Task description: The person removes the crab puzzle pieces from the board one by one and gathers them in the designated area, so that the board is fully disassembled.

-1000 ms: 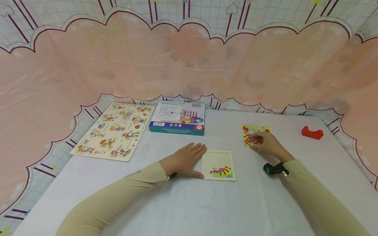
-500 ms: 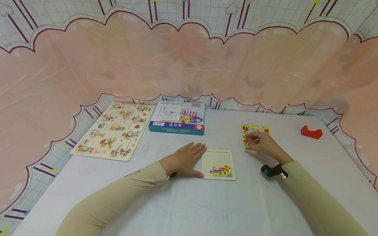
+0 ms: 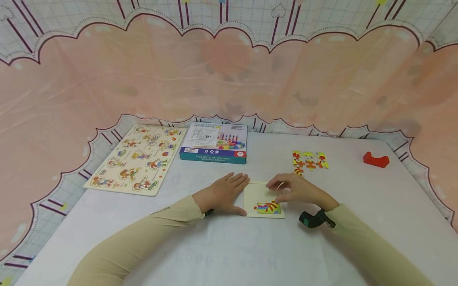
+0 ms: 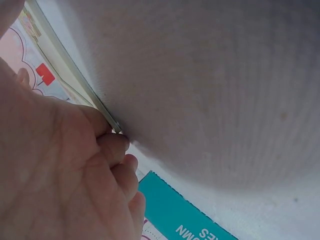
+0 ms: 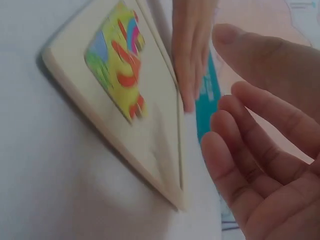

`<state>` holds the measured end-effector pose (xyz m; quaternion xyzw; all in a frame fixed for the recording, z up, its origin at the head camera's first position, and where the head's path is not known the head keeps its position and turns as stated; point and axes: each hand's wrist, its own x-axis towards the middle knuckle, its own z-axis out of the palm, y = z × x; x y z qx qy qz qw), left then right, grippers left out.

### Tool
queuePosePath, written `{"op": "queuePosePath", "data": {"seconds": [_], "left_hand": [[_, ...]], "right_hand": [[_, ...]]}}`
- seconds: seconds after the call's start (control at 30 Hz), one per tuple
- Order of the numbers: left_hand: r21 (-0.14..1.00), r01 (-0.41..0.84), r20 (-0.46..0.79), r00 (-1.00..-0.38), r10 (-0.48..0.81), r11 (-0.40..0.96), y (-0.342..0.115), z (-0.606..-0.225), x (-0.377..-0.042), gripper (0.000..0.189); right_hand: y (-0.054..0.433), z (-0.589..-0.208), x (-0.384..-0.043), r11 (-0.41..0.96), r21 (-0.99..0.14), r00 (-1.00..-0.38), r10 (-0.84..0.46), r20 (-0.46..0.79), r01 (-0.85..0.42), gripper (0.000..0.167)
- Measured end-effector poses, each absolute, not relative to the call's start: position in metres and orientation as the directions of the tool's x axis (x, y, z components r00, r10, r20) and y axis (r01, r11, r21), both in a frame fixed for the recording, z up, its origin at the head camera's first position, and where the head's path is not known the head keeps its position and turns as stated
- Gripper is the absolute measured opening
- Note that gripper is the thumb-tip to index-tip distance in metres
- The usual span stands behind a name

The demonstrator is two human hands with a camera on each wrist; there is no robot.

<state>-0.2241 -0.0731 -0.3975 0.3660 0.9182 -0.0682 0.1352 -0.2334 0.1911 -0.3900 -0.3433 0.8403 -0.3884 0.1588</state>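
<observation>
A pale wooden puzzle tray (image 3: 252,198) lies on the table, with joined, brightly printed puzzle pieces (image 3: 268,208) in its near right part. My left hand (image 3: 222,194) rests along the tray's left side, fingers stretched out and the thumb by the near corner. In the left wrist view, fingers (image 4: 112,145) touch the tray's edge. Over the tray's right side hovers my right hand (image 3: 297,192); the right wrist view shows its thumb apart from loosely bent fingers (image 5: 220,155) and nothing between them. Several loose puzzle pieces (image 3: 309,164) lie grouped beyond it.
A flat wooden board with printed children (image 3: 137,159) lies at the back left. Beside it stands a teal-edged beaded-boxes carton (image 3: 214,143). A red notched block (image 3: 375,159) sits at the far right. A patterned cloth (image 3: 229,79) hangs behind the white table.
My right hand has moved left and nearer from the loose puzzle pieces to the tray, leaving that group in full view. The left hand has stayed at the tray's left side.
</observation>
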Motion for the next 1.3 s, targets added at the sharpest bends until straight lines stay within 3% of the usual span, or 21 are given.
{"op": "queuePosePath", "data": {"seconds": [0.3,0.77,1.1,1.3], "left_hand": [[-0.026,0.692,-0.296,-0.694,0.656,0.721,-0.074,-0.4,-0.224,0.104],[-0.024,0.695,-0.293,-0.692,0.66,0.719,-0.074,-0.4,-0.223,0.104],[-0.012,0.691,-0.308,-0.69,0.654,0.723,-0.073,-0.397,-0.224,0.104],[-0.025,0.693,-0.308,-0.691,0.654,0.721,-0.072,-0.395,-0.224,0.103]], "right_hand": [[0.171,-0.402,-0.226,0.466,-0.725,-0.625,-0.778,-0.062,-0.508,0.035],[0.164,-0.396,-0.228,0.545,-0.659,-0.583,-0.789,-0.194,-0.518,0.029],[0.165,-0.396,-0.226,0.488,-0.671,-0.591,-0.802,-0.091,-0.558,0.03],[0.166,-0.395,-0.224,0.489,-0.682,-0.599,-0.795,-0.092,-0.544,0.033]]}}
